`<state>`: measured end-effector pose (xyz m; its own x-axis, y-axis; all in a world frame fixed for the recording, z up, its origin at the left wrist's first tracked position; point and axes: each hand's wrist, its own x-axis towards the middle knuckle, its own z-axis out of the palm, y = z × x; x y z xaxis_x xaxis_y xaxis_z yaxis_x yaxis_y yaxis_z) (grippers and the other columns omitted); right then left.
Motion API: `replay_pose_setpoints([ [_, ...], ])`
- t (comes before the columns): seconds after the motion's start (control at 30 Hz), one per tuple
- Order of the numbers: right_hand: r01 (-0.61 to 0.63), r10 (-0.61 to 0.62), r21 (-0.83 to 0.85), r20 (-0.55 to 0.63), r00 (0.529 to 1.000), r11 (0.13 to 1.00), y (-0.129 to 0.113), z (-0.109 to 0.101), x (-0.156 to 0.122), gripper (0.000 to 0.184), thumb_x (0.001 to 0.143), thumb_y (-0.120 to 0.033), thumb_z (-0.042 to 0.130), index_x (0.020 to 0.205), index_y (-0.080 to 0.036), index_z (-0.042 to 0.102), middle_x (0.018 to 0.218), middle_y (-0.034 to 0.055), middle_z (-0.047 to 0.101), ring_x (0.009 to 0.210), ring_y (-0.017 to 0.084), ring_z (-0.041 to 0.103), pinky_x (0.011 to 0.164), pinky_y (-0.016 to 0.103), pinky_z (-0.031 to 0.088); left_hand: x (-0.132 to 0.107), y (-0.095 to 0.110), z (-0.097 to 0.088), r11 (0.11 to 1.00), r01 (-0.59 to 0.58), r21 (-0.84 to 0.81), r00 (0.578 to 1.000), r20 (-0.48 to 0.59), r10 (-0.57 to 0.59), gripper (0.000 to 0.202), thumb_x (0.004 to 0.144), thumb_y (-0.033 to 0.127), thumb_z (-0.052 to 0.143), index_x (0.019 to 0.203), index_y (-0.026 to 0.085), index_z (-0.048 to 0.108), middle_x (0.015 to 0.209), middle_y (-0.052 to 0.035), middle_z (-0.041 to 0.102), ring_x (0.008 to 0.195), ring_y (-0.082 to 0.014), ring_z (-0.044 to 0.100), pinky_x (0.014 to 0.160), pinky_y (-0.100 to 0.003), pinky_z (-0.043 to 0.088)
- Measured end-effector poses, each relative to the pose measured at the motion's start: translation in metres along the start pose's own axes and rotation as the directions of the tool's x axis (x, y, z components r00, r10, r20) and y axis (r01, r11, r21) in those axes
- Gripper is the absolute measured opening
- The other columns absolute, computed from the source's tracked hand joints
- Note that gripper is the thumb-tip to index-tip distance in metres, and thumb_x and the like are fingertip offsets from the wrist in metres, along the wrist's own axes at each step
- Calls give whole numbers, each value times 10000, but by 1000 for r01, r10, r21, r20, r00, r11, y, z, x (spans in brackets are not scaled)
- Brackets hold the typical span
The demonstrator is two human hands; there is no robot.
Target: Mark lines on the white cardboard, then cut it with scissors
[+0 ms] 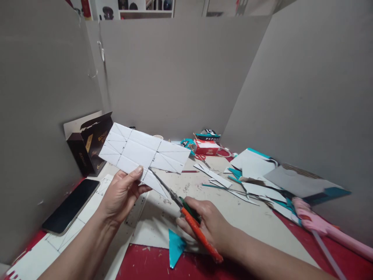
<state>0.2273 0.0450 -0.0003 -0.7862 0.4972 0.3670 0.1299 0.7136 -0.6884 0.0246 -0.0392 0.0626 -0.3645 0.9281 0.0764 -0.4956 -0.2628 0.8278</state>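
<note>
My left hand (124, 192) pinches the lower edge of a piece of white card (140, 147) and holds it up above the table. Pencil or pen lines divide the card into panels, some crossed by slanting lines. A pair of scissors (171, 194) with orange and green handles is in my right hand (204, 221), fingers wrapped round the grips. The blades meet the card's lower edge just right of my left thumb, beside a partly cut flap. Below the scissors lies a teal triangular offcut (176, 249).
A phone (71, 206) rests on a marked white sheet (29, 260) at left, near a dark box (90, 147). Card scraps (256, 179) and a pink glue gun (323, 225) lie at right. Toward the back are a red box (206, 147) and a pencil (186, 171). Grey panels (175, 77) enclose the table.
</note>
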Motion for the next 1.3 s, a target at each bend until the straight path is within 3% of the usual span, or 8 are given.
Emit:
replay_pose_setpoints([
  [0.3,50,-52,-48,-50,997,998,13,2,-1,386,868,-381,570,646,-242,287,537,-86,299,485,92,264,450,238,268,0,-2,-1,998,28,-65,1000,-2,-28,164,658,183,858,701,113,717,734,-36,740,642,-133,689,562,-198,595],
  [0.77,125,-127,-34,-65,990,992,13,2,-2,375,897,-357,566,670,-241,292,566,-81,288,493,93,267,449,232,280,-1,-6,-1,980,71,-185,997,-1,-73,47,772,74,715,796,113,711,789,-59,749,668,-123,701,641,-192,608],
  [0.93,151,-159,-100,-89,983,984,15,1,-2,378,893,-358,583,680,-241,292,572,-82,280,497,94,253,458,231,285,-1,-4,2,971,94,-219,995,-12,-99,64,768,50,697,770,114,700,745,-52,740,623,-133,699,583,-196,604],
  [1.3,272,-314,-255,-139,939,928,11,-7,4,367,903,-382,584,672,-239,338,561,-78,316,478,93,270,447,227,282,-9,-1,5,954,103,-280,991,-56,-123,115,739,-13,660,753,99,684,773,-48,749,616,-109,693,629,-181,601],
])
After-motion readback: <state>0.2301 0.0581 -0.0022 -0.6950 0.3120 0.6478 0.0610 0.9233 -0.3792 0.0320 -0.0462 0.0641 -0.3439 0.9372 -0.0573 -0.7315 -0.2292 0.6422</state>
